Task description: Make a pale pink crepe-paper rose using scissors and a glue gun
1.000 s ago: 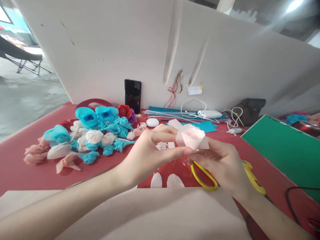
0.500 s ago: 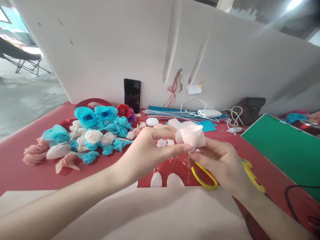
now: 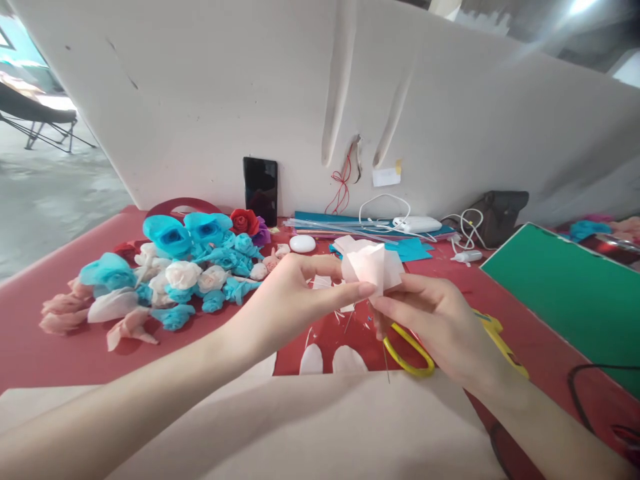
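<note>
Between my two hands is a pale pink paper flower [image 3: 373,263] on a thin wire stem [image 3: 387,365] that points down. My left hand [image 3: 300,287] pinches its petals from the left, the thumb lying across the front. At the flower's base, my right hand [image 3: 425,310] grips with thumb and fingers; some of its fingertips are hidden. Below the hands are the yellow handle of scissors [image 3: 413,369] and two pale petal-shaped paper pieces [image 3: 349,360]. Paper scraps [image 3: 323,283] lie behind my left thumb.
Several blue, white and pink paper flowers [image 3: 183,275] are heaped at left. A phone [image 3: 261,191] leans on the wall. A green board [image 3: 565,293] and a yellow glue gun [image 3: 503,343] lie at right. White cables and a power bank [image 3: 416,225] are at the back.
The flower has turned a little in my hands and tilted, its wire stem now slanting down to the right. Both hands keep their hold. The whole view has shifted slightly.
</note>
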Demonstrator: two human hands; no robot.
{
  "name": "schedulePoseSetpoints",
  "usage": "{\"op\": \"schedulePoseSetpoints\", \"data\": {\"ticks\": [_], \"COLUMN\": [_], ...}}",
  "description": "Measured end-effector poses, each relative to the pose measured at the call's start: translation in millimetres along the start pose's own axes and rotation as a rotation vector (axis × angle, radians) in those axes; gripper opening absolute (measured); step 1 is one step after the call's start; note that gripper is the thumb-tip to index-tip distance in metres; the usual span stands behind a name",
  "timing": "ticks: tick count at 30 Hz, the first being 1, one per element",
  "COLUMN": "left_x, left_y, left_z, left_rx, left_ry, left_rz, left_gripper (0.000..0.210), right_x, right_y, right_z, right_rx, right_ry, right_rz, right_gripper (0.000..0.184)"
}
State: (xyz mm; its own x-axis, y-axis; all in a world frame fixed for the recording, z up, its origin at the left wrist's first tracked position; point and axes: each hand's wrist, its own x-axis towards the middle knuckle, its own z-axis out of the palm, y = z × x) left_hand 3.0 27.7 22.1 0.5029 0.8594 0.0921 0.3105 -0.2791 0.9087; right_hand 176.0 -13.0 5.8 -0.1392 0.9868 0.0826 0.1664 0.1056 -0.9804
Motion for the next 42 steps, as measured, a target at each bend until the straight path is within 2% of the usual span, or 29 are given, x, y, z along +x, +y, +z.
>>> {"op": "schedulePoseSetpoints", "data": {"ticks": [16,26,32,38,42], "left_x": [0.6,1.6,1.2,-0.5,0.5], "left_y": [-0.5,1.5,0.7,2.9,2.4], "left_z": [-2.1,-4.4,-3.5,-5.0,-4.9], "left_rx": [0.077,0.105,0.120,0.133,0.154], "left_ry": [-0.010,-0.044,-0.032,-0.034,-0.023], "left_rz": [0.051,0.032,0.029,-0.011,-0.034], "left_gripper": [0.029,0.020,0.020,0.018,0.023], "right_x": [1.4,0.6,0.4,0.5,-0.2], "right_y": [-1.4,-2.0,-3.0,-3.3,-3.7], "right_z": [-1.8,-2.5,-0.3,-1.3,-1.8], "right_rx": [0.010,-0.155,-0.193,-0.204,-0.209], "right_ry": [-0.064,0.005,0.028,0.046,0.047], "right_rz": [0.118,0.038,0.056,0.040,0.078], "right_gripper": [0.019,0.016,0.018,0.012,0.010]}}
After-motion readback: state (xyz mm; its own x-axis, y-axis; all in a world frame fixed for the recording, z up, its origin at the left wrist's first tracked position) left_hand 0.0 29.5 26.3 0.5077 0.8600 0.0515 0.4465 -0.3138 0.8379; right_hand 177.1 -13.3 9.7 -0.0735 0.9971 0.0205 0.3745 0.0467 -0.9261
